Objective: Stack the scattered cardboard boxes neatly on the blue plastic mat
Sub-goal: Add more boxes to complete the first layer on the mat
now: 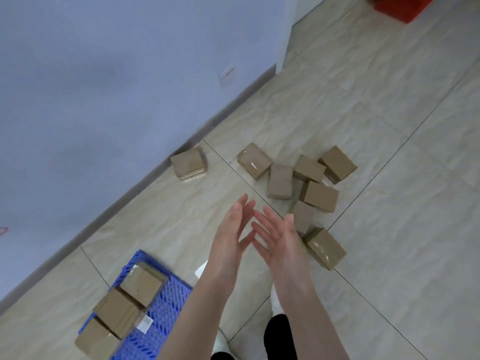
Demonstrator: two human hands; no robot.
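Note:
Three brown cardboard boxes (pixel 122 305) lie in a row on the blue plastic mat (pixel 166 310) at the lower left. Several more boxes lie scattered on the tiled floor: a cluster (pixel 309 178) at centre right, one alone by the wall (pixel 188 163), and one nearest my hands (pixel 326 246). My left hand (pixel 231 235) and my right hand (pixel 279 239) are held out side by side above the floor, palms facing each other, fingers apart, holding nothing. The right hand partly hides a box standing behind it.
A blue-grey wall (pixel 104 87) with a grey skirting runs diagonally along the left. A red object (pixel 400 6) sits at the top right. My dark trouser legs and white shoes (pixel 279 333) show at the bottom. Bare tile lies to the right.

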